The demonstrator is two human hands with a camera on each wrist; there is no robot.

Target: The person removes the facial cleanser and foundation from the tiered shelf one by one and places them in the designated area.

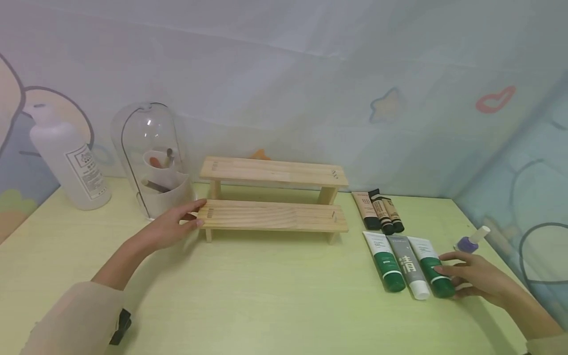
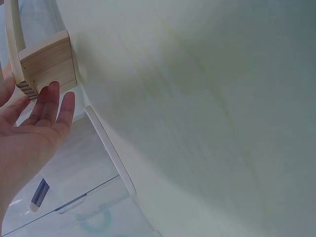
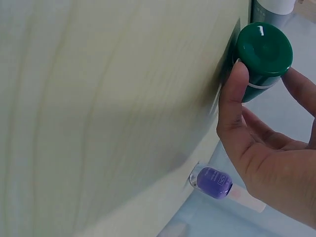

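Observation:
A two-step wooden display stand (image 1: 275,215) stands on the table near the back wall. My left hand (image 1: 175,228) holds the left end of its lower step, thumb at the front corner and index finger toward the back; the other fingers spread beside the wooden leg (image 2: 52,61) in the left wrist view. At the right, my right hand (image 1: 481,278) grips a white-and-green squeeze tube (image 1: 429,264) near its green cap (image 3: 265,49), thumb on one side and fingers on the other. That tube lies beside a grey tube (image 1: 407,264) and another white-and-green tube (image 1: 385,261).
Several small beige-and-black cosmetic tubes (image 1: 366,209) lie behind the larger ones. Purple nail polish (image 1: 468,244) stands beyond my right hand. A clear dome (image 1: 148,128) covers a white brush holder (image 1: 166,199) left of the stand. A large white bottle (image 1: 66,153) stands at the far left.

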